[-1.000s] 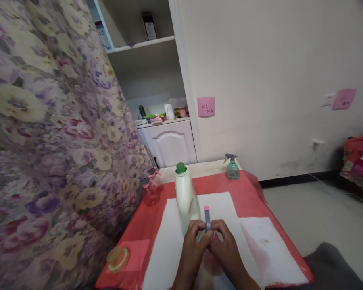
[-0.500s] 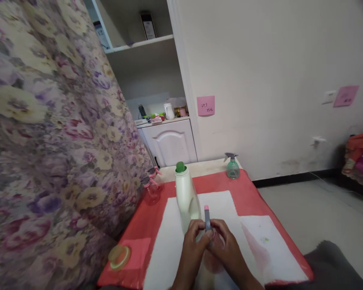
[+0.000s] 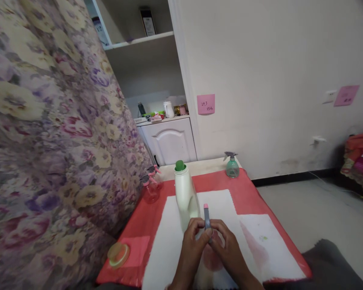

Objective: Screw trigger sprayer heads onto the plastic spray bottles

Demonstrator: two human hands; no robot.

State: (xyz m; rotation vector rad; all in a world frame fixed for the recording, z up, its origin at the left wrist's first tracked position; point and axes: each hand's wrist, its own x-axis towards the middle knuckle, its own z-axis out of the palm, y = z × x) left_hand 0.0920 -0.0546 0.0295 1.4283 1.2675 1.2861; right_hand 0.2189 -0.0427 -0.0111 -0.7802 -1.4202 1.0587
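My left hand (image 3: 196,237) and my right hand (image 3: 225,243) come together at the near middle of the table, fingers closed round a spray bottle's grey head (image 3: 207,215), whose pink nozzle points away from me. The clear pinkish body of this spray bottle (image 3: 212,259) shows partly below and between my hands; my fingers cover its neck. Just beyond my left hand stands a tall pale-green jug (image 3: 185,193) with a handle. A green piece (image 3: 180,164) sits in its open mouth.
White paper sheets (image 3: 166,241), one stained pink, lie on the red-covered table (image 3: 257,193). Pink spray bottles (image 3: 151,193) stand far left, a green spray bottle (image 3: 232,167) far right. A yellowish round lid or roll (image 3: 118,255) lies near left. A floral curtain (image 3: 63,141) borders the left side.
The view has tilted down very slightly. Both hands keep the same hold on the spray bottle, and nothing on the table has visibly moved.
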